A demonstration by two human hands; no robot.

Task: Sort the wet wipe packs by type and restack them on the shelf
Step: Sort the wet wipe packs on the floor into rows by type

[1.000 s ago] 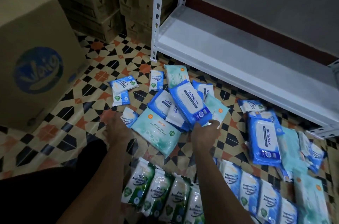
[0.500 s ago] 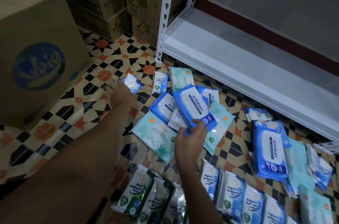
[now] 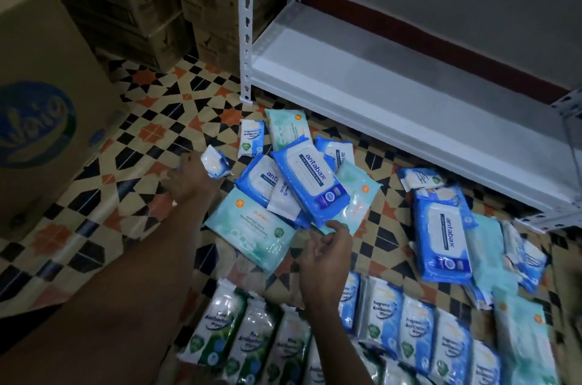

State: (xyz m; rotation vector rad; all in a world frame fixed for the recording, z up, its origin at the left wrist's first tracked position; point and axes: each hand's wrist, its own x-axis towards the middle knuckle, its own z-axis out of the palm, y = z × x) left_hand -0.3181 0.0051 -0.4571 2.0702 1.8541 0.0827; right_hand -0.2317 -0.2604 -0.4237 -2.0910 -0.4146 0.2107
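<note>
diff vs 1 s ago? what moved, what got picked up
Left hand reached out from beside the pile and now holds a small blue pack taken off the floor. Right hand pulled back a little from the pile's near edge; it holds nothing. The blue pack topping the pile and the shelf are unchanged.

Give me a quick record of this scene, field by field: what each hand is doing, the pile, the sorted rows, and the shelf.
left hand: grips a small pack above the floor
right hand: fingers loosely curled at the near edge of the pile, holding nothing
pile: blue antabax packs over pale teal packs, on the tiled floor
green row: packs side by side, near edge
blue row: packs side by side, right of the green row
shelf: white, no packs on it
</note>
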